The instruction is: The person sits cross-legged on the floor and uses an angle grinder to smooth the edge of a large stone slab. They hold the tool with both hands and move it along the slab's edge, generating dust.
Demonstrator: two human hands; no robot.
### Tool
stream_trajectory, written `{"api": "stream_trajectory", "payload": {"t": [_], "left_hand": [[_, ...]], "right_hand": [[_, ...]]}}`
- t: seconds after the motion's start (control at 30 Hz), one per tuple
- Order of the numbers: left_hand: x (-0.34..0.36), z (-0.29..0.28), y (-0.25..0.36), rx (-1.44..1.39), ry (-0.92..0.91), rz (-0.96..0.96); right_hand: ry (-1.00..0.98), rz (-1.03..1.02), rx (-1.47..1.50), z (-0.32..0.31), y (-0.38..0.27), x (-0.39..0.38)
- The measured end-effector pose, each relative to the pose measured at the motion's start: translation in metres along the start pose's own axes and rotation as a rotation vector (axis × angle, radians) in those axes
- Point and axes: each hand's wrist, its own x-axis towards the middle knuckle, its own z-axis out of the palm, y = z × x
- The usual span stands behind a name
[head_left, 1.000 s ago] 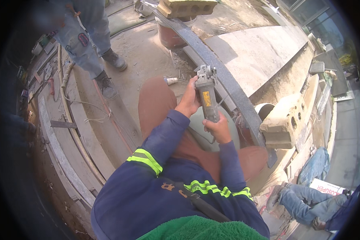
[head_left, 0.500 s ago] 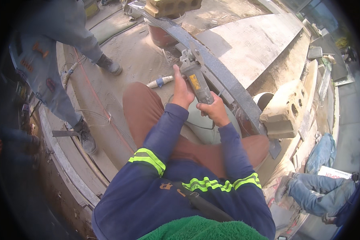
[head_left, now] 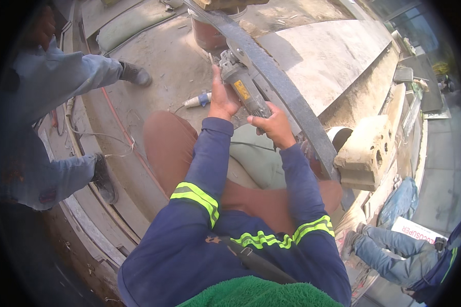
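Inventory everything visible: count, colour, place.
Handheld angle grinder: 1, grey, upper centre
Curved stone strip: 1, dark grey, beyond grinder
Chunky holed block: 1, tan, right of strip
Round bucket: 1, reddish, top edge
Cable connector: 1, white/blue, left of grinder
Bulging sacks: 2, pale green, between knees, upper left
Plastic bag: 1, blue, lower right
Co-workers: 2, blue trousers, left, lower right
Left hand: 1, navy-cuffed, against grinder
Right hand: 1, navy-cuffed, gripping grinder

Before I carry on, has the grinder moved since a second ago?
Yes: the grinder has moved forward and left, its head now nearer the red bucket.
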Motion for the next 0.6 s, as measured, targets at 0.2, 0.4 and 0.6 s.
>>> {"api": "stream_trajectory", "payload": {"t": [0.2, 0.4, 0.6], "left_hand": [[0.003, -0.022, -0.005, -0.053, 0.144, 0.111], [0.0, -0.015, -0.001, -0.035, 0.215, 0.151], [-0.002, -0.01, 0.01, -0.056, 0.207, 0.208]], "right_hand": [[-0.022, 0.072, 0.088, 0.013, 0.019, -0.011], [-0.092, 0.11, 0.074, 0.009, 0.019, -0.009], [-0.029, -0.005, -0.052, 0.02, 0.0, 0.017]]}}
